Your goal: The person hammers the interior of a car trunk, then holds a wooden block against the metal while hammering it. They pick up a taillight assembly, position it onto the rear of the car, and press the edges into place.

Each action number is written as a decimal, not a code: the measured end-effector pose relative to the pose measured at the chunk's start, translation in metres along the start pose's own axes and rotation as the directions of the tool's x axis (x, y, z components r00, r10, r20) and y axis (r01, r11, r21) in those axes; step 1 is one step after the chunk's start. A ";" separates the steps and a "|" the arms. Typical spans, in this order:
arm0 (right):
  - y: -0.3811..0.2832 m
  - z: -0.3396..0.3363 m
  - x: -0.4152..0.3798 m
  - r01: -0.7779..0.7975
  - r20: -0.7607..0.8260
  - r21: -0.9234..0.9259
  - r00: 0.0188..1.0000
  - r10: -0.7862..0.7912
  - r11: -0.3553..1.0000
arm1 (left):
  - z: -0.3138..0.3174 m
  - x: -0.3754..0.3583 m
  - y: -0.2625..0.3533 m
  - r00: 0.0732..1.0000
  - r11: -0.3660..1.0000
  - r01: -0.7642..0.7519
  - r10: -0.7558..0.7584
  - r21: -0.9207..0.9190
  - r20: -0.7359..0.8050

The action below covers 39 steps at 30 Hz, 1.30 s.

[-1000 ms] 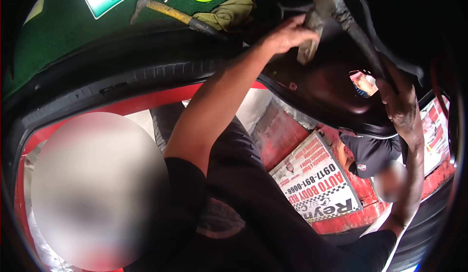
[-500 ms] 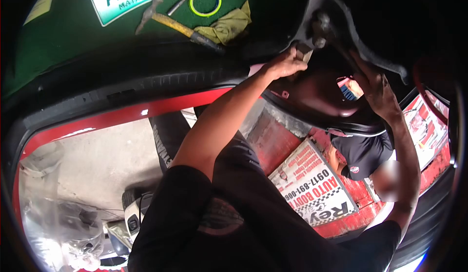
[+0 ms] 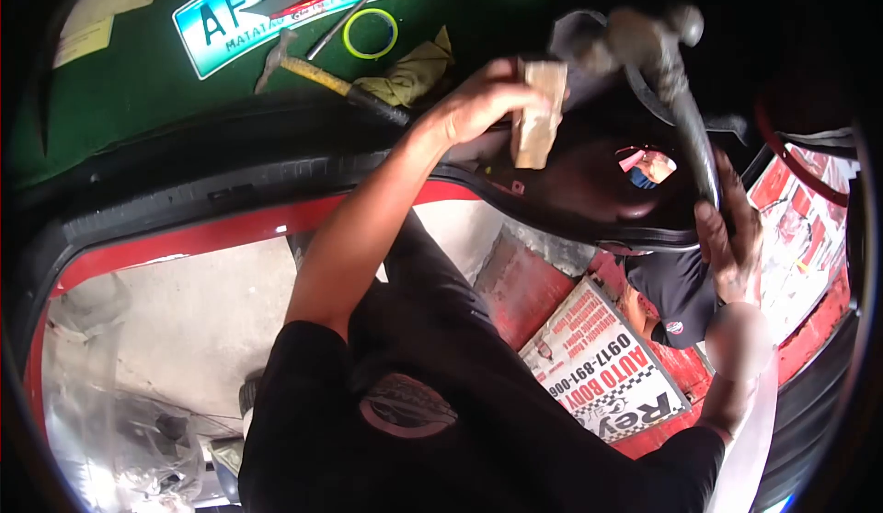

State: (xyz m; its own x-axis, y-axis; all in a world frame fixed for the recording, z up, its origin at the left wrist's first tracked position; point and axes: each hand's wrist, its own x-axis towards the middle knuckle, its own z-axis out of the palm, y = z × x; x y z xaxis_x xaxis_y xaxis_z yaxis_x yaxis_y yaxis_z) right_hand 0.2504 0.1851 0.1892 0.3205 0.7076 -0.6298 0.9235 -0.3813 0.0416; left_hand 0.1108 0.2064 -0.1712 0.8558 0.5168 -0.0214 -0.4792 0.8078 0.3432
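My left hand (image 3: pixel 487 99) is closed round a small wooden block (image 3: pixel 539 115), held upright above the dark inner panel (image 3: pixel 570 177) of the car. On the right, my right hand (image 3: pixel 731 228) grips the handle of a hammer (image 3: pixel 685 108). The hammer's metal head points up and left, apart from the block. Below it, a round hole in the panel shows bright colours beyond.
On the green surface (image 3: pixel 138 126) lie a licence plate (image 3: pixel 216 39), a yellow-handled hammer (image 3: pixel 317 75), a tape roll (image 3: pixel 370 34) and a cloth (image 3: pixel 414 71). A person in a dark shirt (image 3: pixel 676 297) is beyond the panel, near a printed sign (image 3: pixel 602 366).
My left hand and the block have moved left, away from the panel's recess. The hammer has come out of the shadow, and my right hand is lower.
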 end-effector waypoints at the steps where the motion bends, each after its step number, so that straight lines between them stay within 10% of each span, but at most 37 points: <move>1: 0.002 0.008 0.007 0.040 -0.082 0.067 0.996 -0.035 0.997 | 0.000 0.009 0.000 0.999 0.993 -0.053 0.051 -0.110 -0.018; 4: -0.008 0.033 0.048 0.039 -0.145 0.121 0.989 -0.021 0.992 | -0.011 0.041 -0.018 0.942 0.982 -0.191 0.182 -0.002 -0.282; 6: 0.005 0.045 0.089 0.068 -0.107 -0.047 0.992 -0.072 0.997 | -0.033 0.052 -0.023 0.879 0.866 0.019 0.223 0.499 -0.420; 9: 0.058 0.076 0.157 0.431 -0.225 -0.215 0.851 -0.474 0.876 | -0.056 0.057 -0.008 0.871 0.994 -0.105 0.100 0.016 -0.482; 11: 0.032 0.074 0.173 -0.162 0.148 -0.048 0.975 0.167 0.986 | -0.052 0.055 -0.002 0.886 0.980 -0.198 0.177 -0.003 -0.428; 12: 0.036 0.080 0.180 -0.170 0.161 -0.051 0.971 0.176 0.984 | -0.047 0.056 -0.005 0.895 0.970 -0.241 0.213 -0.025 -0.392; 14: 0.050 0.088 0.185 0.012 0.064 -0.093 0.998 -0.006 0.996 | -0.023 0.057 -0.015 0.866 0.902 -0.366 0.239 -0.228 -0.440; 15: 0.055 0.092 0.181 0.063 0.052 -0.242 0.997 -0.052 0.968 | -0.011 0.056 -0.009 0.785 0.925 -0.378 0.343 0.039 -0.516; 18: 0.149 0.101 0.179 0.589 0.179 -0.736 0.645 -0.743 0.334 | -0.014 0.071 -0.011 0.636 0.861 -0.360 0.508 0.360 -0.581; 19: 0.084 0.093 0.153 0.306 0.145 -0.509 0.952 -0.270 0.805 | -0.010 0.067 -0.008 0.645 0.861 -0.386 0.508 0.331 -0.570; 20: 0.060 0.087 0.134 0.306 0.149 -0.515 0.952 -0.268 0.801 | -0.003 0.061 -0.002 0.655 0.859 -0.413 0.512 0.304 -0.556; 22: 0.036 0.078 0.122 -0.220 0.213 0.100 0.957 0.196 0.970 | 0.015 0.053 0.017 0.624 0.793 -0.500 0.609 0.348 -0.490; 24: 0.037 0.081 0.116 -0.216 0.192 0.172 0.964 0.183 0.961 | 0.024 0.046 0.039 0.663 0.754 -0.347 0.617 0.558 -0.423; 26: 0.041 0.083 0.112 -0.208 0.169 0.241 0.971 0.170 0.948 | 0.013 0.055 0.030 0.849 0.901 -0.274 0.391 0.335 -0.357; 34: 0.053 0.086 0.146 -0.260 0.201 0.357 0.959 0.198 0.897 | 0.032 0.039 0.013 0.820 0.804 -0.199 0.449 0.560 -0.354; 36: 0.046 0.080 0.134 -0.310 0.231 0.431 0.946 0.229 0.848 | 0.020 0.038 0.009 0.810 0.914 -0.326 0.401 0.240 -0.428; 39: 0.036 0.067 0.130 -0.361 0.276 0.544 0.930 0.244 0.757 | 0.017 0.039 0.000 0.777 0.905 -0.341 0.423 0.254 -0.466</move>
State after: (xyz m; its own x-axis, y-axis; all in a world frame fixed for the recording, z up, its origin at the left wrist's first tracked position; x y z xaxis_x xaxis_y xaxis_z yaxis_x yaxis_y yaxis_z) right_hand 0.3114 0.2232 0.0572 0.4654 0.4004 -0.7893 0.4693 -0.8678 -0.1635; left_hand 0.1475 0.2222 -0.1558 0.3716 0.8757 -0.3085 -0.6763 0.4829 0.5562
